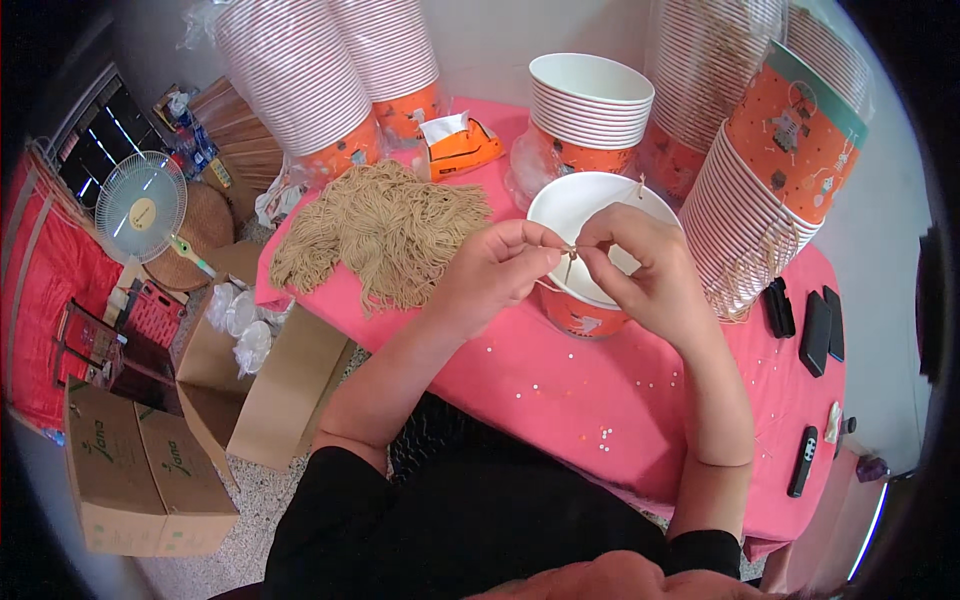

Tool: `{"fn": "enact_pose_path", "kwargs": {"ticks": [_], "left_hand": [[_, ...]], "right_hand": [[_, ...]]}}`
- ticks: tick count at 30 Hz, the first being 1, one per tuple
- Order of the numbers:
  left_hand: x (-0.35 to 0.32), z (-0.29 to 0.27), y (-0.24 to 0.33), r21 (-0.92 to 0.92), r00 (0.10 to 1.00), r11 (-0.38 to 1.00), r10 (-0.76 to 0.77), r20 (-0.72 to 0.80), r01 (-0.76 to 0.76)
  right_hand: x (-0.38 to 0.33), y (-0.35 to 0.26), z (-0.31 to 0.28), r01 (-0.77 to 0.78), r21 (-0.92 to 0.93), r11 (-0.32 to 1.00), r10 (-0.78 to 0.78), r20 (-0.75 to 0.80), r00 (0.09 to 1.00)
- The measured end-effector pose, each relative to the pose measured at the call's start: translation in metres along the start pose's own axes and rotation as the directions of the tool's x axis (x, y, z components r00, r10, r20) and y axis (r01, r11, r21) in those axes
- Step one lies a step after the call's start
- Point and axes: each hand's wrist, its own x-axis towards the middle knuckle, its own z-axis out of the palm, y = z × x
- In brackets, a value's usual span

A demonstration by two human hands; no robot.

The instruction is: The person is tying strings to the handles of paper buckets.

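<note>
My left hand and my right hand meet over the near side of a paper bucket, white inside and orange with printed figures outside. Between their fingertips a thin tan cord is pinched, with a small knot or loop in it. Part of the cord runs down beside the bucket's near rim, and a short bit of cord sticks up at its far right rim. Left of the bucket lies a big heap of loose tan cords on the pink tablecloth.
Nested bucket stacks rise at the far left. A shorter stack stands behind, and a tall corded stack at right. An orange tissue pack, phones, a black handheld item, floor cartons and a fan surround.
</note>
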Motion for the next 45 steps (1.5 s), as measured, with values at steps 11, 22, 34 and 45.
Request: {"fn": "enact_pose_path", "kwargs": {"ticks": [11, 22, 34, 45], "left_hand": [[0.002, 0.010, -0.002, 0.702, 0.866, 0.639, 0.495, -0.064, -0.313], [0.004, 0.002, 0.027, 0.746, 0.951, 0.620, 0.304, 0.054, -0.241], [0.012, 0.005, 0.036, 0.748, 0.998, 0.664, 0.052, -0.037, -0.007], [0.018, 0.009, 0.035, 0.892, 0.714, -0.071, 0.572, 0.403, -0.447]], "right_hand": [[-0.002, -0.001, -0.003, -0.426, 0.236, 0.873, 0.369, 0.250, 0.895], [-0.002, -0.002, 0.000, -0.306, 0.167, 0.937, 0.276, 0.182, 0.944], [-0.001, -0.001, -0.004, -0.300, 0.166, 0.939, 0.276, 0.153, 0.949], [-0.003, 0.003, -0.002, -0.309, 0.183, 0.933, 0.280, 0.169, 0.945]]}}
